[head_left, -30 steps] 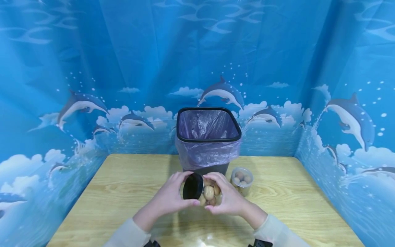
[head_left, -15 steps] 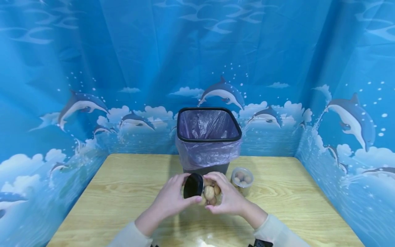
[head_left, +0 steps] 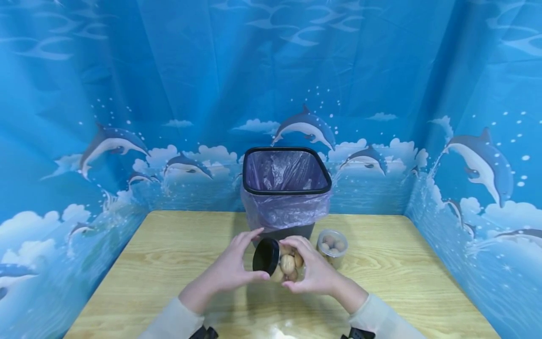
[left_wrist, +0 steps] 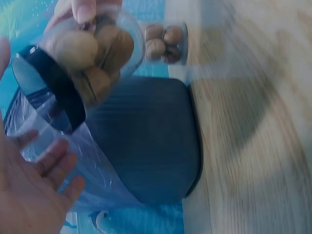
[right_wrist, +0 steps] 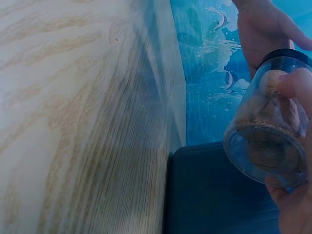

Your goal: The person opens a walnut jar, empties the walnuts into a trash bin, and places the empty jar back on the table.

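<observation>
In my right hand [head_left: 316, 270] is a clear jar [head_left: 289, 264] of walnuts, gripped round its body. It lies tipped sideways, its black lid [head_left: 266, 257] facing left. My left hand [head_left: 226, 266] stands around the lid with thumb and fingers spread apart. The left wrist view shows its fingers [left_wrist: 58, 161] extended and off the lid, with a gap between. In the right wrist view the jar's base [right_wrist: 268, 151] faces the camera, with crumbs along its inside bottom.
A dark bin [head_left: 292, 230] with a black rim and purple bag [head_left: 283, 209] stands just behind the hands. To the right is a second clear container [head_left: 332, 249] with walnuts. The wooden table [head_left: 402, 273] is bounded by a blue dolphin-print curtain [head_left: 190, 94].
The left hand's fingers have come off the black lid and spread wider, and that wrist has shifted slightly. The right hand holds the jar in nearly the same place.
</observation>
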`<act>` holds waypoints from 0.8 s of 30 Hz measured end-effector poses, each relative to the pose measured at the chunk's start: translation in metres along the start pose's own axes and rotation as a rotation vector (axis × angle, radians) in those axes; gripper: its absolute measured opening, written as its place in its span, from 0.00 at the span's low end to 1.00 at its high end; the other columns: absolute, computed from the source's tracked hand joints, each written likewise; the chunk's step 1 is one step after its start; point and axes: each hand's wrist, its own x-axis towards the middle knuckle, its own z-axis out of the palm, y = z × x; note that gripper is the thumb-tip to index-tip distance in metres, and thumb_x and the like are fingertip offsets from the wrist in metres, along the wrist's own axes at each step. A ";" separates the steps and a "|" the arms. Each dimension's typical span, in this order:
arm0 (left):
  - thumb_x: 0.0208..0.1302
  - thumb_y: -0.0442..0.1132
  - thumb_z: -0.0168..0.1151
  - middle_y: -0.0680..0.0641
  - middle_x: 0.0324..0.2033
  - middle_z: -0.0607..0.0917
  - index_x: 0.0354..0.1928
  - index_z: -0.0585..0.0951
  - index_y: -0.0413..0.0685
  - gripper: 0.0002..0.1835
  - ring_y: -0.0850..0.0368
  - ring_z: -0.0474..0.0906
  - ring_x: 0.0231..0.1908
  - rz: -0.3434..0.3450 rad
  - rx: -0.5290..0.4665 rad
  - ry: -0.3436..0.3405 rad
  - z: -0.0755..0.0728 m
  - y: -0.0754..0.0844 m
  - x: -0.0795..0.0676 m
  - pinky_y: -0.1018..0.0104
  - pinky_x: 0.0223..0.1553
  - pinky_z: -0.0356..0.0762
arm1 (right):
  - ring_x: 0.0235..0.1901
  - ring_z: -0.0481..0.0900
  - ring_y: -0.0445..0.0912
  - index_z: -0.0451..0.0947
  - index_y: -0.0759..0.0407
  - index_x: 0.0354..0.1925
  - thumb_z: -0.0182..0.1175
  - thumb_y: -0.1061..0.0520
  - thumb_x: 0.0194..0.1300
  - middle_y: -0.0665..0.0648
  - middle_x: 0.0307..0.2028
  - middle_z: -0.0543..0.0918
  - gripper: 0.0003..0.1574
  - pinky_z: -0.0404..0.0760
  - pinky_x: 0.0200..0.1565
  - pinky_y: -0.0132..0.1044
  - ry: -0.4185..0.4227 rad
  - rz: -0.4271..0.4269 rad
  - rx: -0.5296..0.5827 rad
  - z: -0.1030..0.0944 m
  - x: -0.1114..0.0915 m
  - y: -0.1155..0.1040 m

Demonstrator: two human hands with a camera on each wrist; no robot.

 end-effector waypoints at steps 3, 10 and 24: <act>0.42 0.62 0.80 0.46 0.67 0.69 0.76 0.60 0.67 0.58 0.43 0.67 0.65 0.018 -0.017 -0.032 -0.004 -0.002 0.002 0.35 0.62 0.67 | 0.62 0.69 0.48 0.64 0.51 0.69 0.81 0.51 0.40 0.53 0.63 0.71 0.59 0.74 0.62 0.42 -0.008 0.006 0.005 0.000 0.000 0.000; 0.34 0.61 0.83 0.48 0.67 0.67 0.76 0.62 0.70 0.61 0.44 0.66 0.65 0.074 0.047 -0.102 -0.008 -0.004 0.006 0.38 0.61 0.70 | 0.63 0.68 0.46 0.63 0.47 0.71 0.80 0.50 0.41 0.51 0.64 0.69 0.60 0.74 0.62 0.45 -0.043 0.042 0.014 -0.001 -0.001 -0.002; 0.40 0.64 0.80 0.49 0.61 0.74 0.75 0.64 0.64 0.57 0.48 0.70 0.61 0.109 0.124 -0.079 -0.006 -0.004 0.007 0.42 0.59 0.73 | 0.63 0.68 0.47 0.63 0.48 0.71 0.80 0.49 0.42 0.52 0.64 0.69 0.60 0.74 0.62 0.46 -0.043 0.042 -0.004 -0.001 0.000 -0.001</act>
